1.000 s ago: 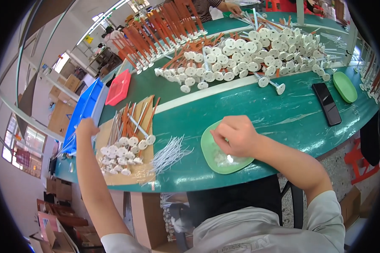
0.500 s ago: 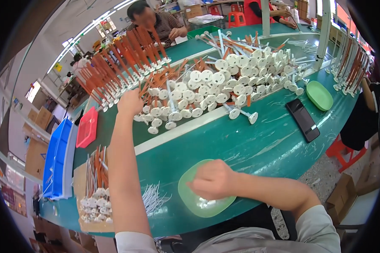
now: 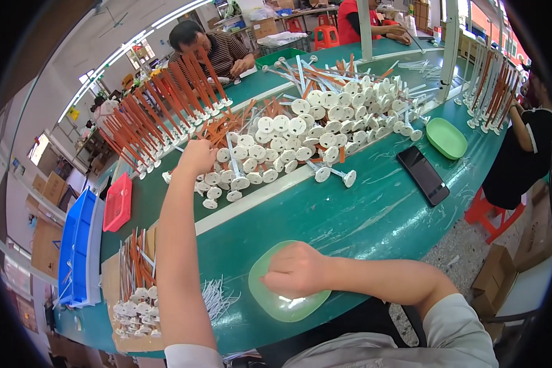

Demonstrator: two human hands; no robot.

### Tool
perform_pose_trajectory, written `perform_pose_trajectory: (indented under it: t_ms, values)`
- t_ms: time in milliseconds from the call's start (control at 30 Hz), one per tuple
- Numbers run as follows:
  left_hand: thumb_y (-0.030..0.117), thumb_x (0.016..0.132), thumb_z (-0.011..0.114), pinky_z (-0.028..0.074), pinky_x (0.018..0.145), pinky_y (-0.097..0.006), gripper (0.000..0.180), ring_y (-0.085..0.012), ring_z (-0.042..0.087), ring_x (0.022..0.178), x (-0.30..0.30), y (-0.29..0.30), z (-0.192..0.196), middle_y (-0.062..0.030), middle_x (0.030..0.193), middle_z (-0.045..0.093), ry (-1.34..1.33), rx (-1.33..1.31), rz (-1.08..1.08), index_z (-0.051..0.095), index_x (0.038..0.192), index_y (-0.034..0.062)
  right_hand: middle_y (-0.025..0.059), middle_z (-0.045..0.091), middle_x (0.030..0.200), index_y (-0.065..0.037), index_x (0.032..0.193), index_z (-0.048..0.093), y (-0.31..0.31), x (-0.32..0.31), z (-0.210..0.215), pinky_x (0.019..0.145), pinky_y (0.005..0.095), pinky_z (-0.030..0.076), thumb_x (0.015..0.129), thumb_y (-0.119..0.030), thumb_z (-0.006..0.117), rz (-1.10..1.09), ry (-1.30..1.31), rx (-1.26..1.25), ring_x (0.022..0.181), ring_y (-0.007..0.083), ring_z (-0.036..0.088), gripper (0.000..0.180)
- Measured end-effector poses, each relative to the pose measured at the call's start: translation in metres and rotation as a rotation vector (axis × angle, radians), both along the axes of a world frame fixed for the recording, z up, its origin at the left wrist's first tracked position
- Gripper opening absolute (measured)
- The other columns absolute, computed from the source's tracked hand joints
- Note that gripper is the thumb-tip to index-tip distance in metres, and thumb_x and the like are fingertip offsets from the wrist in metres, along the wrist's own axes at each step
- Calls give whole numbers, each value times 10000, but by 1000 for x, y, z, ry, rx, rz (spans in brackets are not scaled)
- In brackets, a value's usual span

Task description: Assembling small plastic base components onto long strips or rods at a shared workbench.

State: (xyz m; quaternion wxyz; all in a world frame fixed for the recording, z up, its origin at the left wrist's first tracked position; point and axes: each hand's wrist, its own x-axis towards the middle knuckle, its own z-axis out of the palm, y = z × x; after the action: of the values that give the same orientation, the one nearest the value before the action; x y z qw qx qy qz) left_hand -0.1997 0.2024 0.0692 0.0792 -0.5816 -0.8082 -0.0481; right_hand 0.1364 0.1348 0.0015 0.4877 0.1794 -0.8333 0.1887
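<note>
My left hand [image 3: 197, 157] reaches forward to the left edge of a heap of white discs with strip stems [image 3: 282, 144]. Its fingers are curled at the orange and pale strips, and their tips are hidden. One white disc [image 3: 167, 177] shows just left of that wrist. Closed in a pinch, my right hand [image 3: 295, 270] is over a light green bowl [image 3: 297, 311]; whatever the fingers hold is too small or hidden to name. Beside the bowl lies a bunch of thin white strands [image 3: 218, 299].
Orange-stemmed pieces [image 3: 165, 104] stand in rows behind my left hand. On the left are a red basket [image 3: 118, 202], a blue tray [image 3: 78, 245] and cardboard [image 3: 111, 276] with more pieces. A phone [image 3: 423, 175] and second green bowl [image 3: 446, 138] lie right. Co-workers sit around.
The whole view has shifted, with the table's things sliding left. My left hand has moved right, closer into the heap; a white disc now shows beside its wrist. My right hand stays at the bowl.
</note>
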Motion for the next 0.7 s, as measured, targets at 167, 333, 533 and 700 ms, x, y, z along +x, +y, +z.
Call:
perform_pose_trajectory:
  t_ms: [167, 333, 533, 700]
  values:
    - [183, 812, 667, 522, 769, -438, 192, -367, 659, 800, 27, -37, 9, -222, 813, 672, 2, 71, 65, 703, 871, 4, 30, 442, 551, -83, 642, 458, -5, 3, -2, 416, 343, 416, 644, -70, 658, -32, -28, 2, 490, 206, 512, 200]
    - [143, 839, 671, 535, 749, -348, 266, -259, 694, 797, 64, -95, 20, -163, 851, 707, -52, 352, 94, 669, 1043, -28, 34, 498, 609, -81, 686, 507, -6, 7, 4, 448, 342, 443, 710, -98, 696, -128, 17, -15, 530, 212, 540, 191]
    - [94, 978, 495, 531, 885, -334, 399, -228, 658, 983, 176, -161, -18, -180, 1116, 640, -1403, 756, -175, 437, 1345, -51, 79, 609, 828, -67, 889, 590, 4, 1, 14, 575, 348, 498, 702, -143, 789, -289, 214, -214, 684, 242, 594, 284]
    - [87, 1007, 413, 496, 979, -386, 419, -244, 610, 1091, 226, -192, -39, -180, 1264, 565, -1868, 647, -349, 367, 1404, -40, 74, 625, 887, -63, 941, 621, 15, -2, 3, 590, 338, 483, 605, -101, 819, -222, 254, -118, 696, 239, 576, 392]
